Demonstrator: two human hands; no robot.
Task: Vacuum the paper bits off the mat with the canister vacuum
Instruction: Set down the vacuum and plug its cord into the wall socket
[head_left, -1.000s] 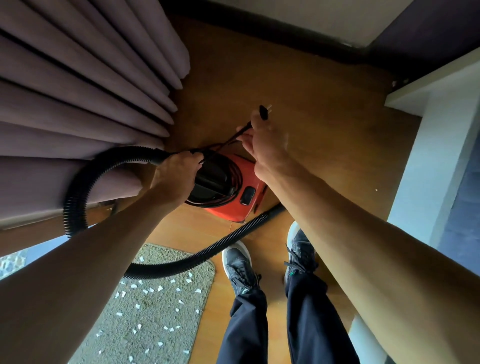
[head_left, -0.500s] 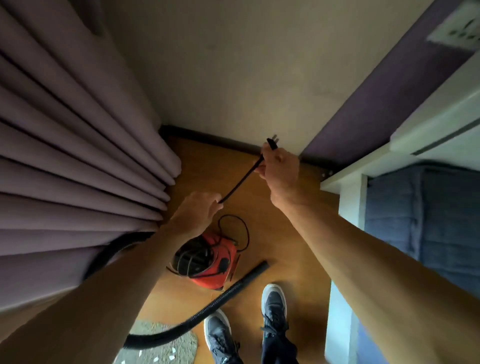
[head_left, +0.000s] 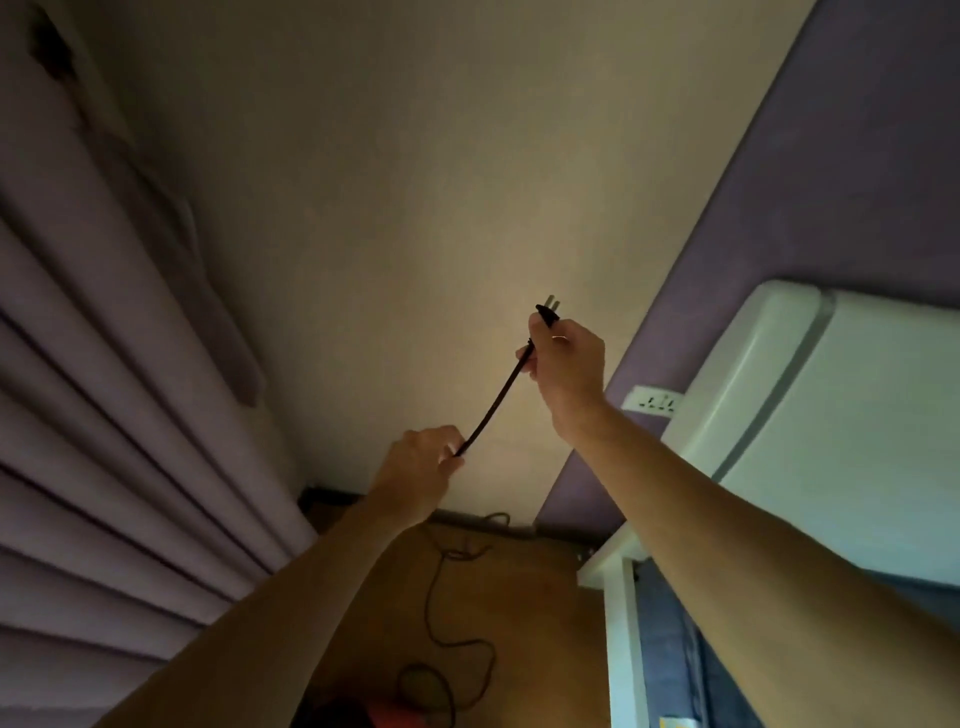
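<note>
The plug (head_left: 546, 313) was pinched in the right hand (head_left: 569, 364), left of the wall socket (head_left: 655, 401); the cord (head_left: 496, 397) was gripped by the left hand (head_left: 421, 462). Plugging in was judged due next.

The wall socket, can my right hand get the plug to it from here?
Probably yes: the wall socket sits just beside the right hand, which holds the plug, and nothing lies between them.
</note>
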